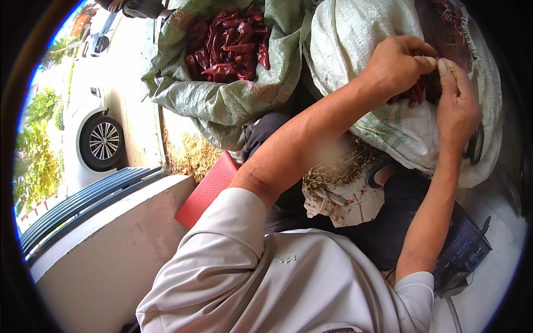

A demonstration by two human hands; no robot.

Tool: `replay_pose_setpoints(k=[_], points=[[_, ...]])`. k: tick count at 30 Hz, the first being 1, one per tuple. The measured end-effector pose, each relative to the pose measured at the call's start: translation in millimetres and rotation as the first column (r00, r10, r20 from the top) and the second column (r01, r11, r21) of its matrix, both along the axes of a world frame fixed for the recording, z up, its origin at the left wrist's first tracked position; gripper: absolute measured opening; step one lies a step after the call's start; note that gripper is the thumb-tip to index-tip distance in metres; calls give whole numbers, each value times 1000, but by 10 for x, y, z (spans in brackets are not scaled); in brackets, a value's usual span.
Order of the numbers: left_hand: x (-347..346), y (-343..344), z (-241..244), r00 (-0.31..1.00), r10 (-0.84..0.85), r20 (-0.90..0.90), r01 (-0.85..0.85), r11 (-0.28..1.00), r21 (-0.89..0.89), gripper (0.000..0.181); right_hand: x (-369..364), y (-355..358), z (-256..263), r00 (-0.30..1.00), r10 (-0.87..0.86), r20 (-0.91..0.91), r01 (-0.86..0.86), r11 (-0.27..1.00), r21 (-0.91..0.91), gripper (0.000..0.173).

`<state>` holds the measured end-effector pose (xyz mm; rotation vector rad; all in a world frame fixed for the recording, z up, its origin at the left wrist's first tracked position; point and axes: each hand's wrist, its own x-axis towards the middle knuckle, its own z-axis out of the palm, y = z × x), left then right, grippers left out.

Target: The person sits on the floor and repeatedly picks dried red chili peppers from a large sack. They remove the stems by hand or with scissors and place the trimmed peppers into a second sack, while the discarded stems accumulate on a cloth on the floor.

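My left hand (pixel 397 62) and my right hand (pixel 460 98) meet fingertip to fingertip over the open white woven sack (pixel 366 29) at the upper right. Dark red dried chillies (pixel 417 92) lie below them in the sack's mouth. Red shows in the curled fingers of my left hand and at the pinched fingertips of both hands; the fingers mostly hide the chilli there. Left of this sack stands a greenish woven sack (pixel 220 98), its rim rolled down, holding glossy dried red chillies (pixel 233 45).
A red plastic basket (pixel 208 189) is beside my left arm. Stems and chilli scraps (pixel 339 170) litter the floor between my legs. A low wall (pixel 120 233) with a blue railing (pixel 83 208) runs at the left. A dark blue plastic object (pixel 466 245) is at the right. Another person's hand (pixel 115 5) shows top left.
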<state>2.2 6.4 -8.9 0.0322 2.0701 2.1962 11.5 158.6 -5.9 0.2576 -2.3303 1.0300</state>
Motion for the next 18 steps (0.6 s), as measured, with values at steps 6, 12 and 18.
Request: replay_pose_setpoints(k=[6, 12, 18], points=[[-78, 22, -73, 1000, -3, 27, -5, 948, 319, 25, -76, 5, 44, 977, 172, -126, -167, 985, 51, 12], [-109, 12, -94, 995, -10, 97, -34, 899, 437, 10, -5, -36, 72, 990, 107, -89, -105, 994, 31, 14], [-66, 21, -47, 996, 45, 74, -68, 941, 332, 10, -1, -62, -16, 985, 28, -169, -8, 993, 117, 17]])
